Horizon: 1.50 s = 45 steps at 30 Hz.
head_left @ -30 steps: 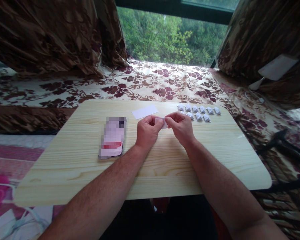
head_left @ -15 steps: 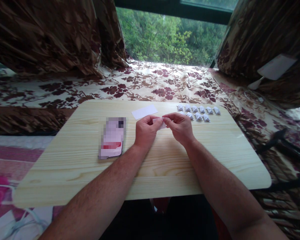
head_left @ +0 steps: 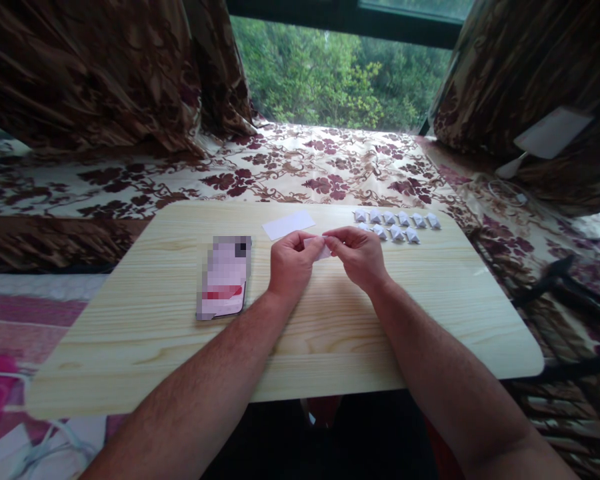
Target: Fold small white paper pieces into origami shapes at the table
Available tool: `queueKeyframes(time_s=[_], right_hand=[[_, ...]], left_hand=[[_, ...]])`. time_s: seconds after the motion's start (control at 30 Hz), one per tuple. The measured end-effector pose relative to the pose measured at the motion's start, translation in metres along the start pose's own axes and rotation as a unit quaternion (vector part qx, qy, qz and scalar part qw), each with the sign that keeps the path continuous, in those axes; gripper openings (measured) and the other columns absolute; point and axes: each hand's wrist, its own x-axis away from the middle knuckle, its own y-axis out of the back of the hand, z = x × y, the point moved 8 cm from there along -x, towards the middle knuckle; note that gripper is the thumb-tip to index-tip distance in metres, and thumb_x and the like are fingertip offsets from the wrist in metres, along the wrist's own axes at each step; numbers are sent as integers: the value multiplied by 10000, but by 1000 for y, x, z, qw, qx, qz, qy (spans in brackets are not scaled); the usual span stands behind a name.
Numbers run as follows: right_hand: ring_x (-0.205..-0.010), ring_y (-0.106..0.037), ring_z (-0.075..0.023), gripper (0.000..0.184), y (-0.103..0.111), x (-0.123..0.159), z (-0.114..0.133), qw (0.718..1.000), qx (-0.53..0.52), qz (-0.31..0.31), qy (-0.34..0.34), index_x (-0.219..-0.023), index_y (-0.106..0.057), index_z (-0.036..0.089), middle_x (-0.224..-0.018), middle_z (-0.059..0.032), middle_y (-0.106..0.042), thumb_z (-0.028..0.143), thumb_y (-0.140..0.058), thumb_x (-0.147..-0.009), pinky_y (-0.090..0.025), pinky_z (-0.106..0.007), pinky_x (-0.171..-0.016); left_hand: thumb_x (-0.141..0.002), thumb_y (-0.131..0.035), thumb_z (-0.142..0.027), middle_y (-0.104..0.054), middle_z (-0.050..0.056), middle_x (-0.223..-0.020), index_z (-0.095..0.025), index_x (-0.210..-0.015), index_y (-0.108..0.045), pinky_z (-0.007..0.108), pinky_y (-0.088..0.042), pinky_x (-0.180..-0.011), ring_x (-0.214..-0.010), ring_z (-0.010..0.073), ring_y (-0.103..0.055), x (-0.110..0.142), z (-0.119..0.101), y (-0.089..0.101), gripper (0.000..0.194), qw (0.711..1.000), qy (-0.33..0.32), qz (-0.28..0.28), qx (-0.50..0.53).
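A small piece of white paper is pinched between both hands above the table. My left hand has its thumb pressed on the paper's left part, with the other fingers curled behind. My right hand grips the paper's right edge between thumb and forefinger. How the paper is folded is too small to make out. Just beyond my left hand lies a flat white paper strip. Several small folded paper pieces with raised, pointed tops sit in two rows beyond my right hand, which partly hides the nearer row.
The light wooden table holds all of this. On its left lies a phone, its surface blurred out. Floral fabric covers the ledge behind, under a window. A white lamp-like object with a cord stands at right.
Both hands have shifted very slightly left with the paper, and its angle between the fingers has changed a little. The strip, phone and folded pieces stay in place.
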Motion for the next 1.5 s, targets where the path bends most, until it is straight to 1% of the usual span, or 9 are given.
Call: queueKeyframes(time_s=[0.17,0.43,0.63,0.8,0.9,1.07,1.2,1.37,1.5], right_hand=[[-608,-594,-130,184,0,1,0,1000,10,-4,-9,-850,-775,175,-722,-26,-728,336,-731,-770,-466,-263,-568],[-578,-577,-115,146,-1,2,3,1000,-7,-3,-7,-828,-768,157,-691,-22,-715,283,-726,-768,-447,-248,-550],[-571,-572,-115,134,3,2,7,999,40,-28,-1,-739,-716,159,-652,-6,-679,290,-701,-767,-456,-244,-552],[-559,-566,-115,115,3,2,9,998,51,-27,7,-731,-695,163,-644,-1,-663,271,-681,-768,-441,-238,-523],[-552,-556,-113,117,2,2,9,998,57,-23,3,-732,-684,166,-639,4,-653,275,-669,-771,-434,-236,-515],[-540,-528,-110,125,4,2,9,997,70,-29,5,-712,-667,170,-612,11,-625,279,-658,-772,-413,-235,-504],[-542,-522,-109,122,5,1,10,997,68,-36,11,-706,-664,172,-615,9,-625,274,-651,-772,-409,-237,-508],[-533,-510,-108,133,5,1,12,996,76,-39,5,-695,-660,175,-596,14,-613,287,-652,-767,-395,-236,-497],[-521,-500,-104,138,5,2,12,996,80,-39,3,-695,-660,176,-589,17,-606,292,-651,-770,-386,-234,-490]], left_hand=[[-704,-775,-376,-616,-14,-608,-148,-721,-706,228,-404,-550,-564,107,-519,0,1,0,238,1000,13,-3,11],[-731,-763,-374,-609,-13,-614,-148,-718,-702,227,-396,-547,-573,104,-510,0,-1,0,235,1000,1,1,-7],[-726,-764,-393,-623,-8,-627,-158,-716,-699,239,-405,-565,-574,112,-522,1,0,0,244,1000,-10,12,-21],[-717,-774,-392,-623,-9,-623,-165,-701,-692,243,-408,-578,-576,113,-519,1,0,-1,242,1000,-17,19,-15],[-705,-782,-397,-619,-10,-613,-165,-692,-694,243,-400,-565,-565,112,-513,1,1,-1,248,1000,-8,19,-11],[-687,-793,-388,-642,-1,-632,-161,-718,-715,240,-403,-560,-569,113,-527,1,3,-5,242,999,16,38,10],[-698,-782,-346,-651,-3,-650,-161,-741,-710,237,-412,-567,-586,113,-540,2,1,-8,203,998,3,54,15],[-728,-743,-355,-641,-4,-645,-164,-728,-693,243,-419,-572,-578,115,-537,1,3,-6,197,999,0,44,3],[-708,-755,-353,-627,-7,-629,-164,-689,-674,244,-413,-572,-569,111,-524,0,5,-5,207,999,8,44,5]])
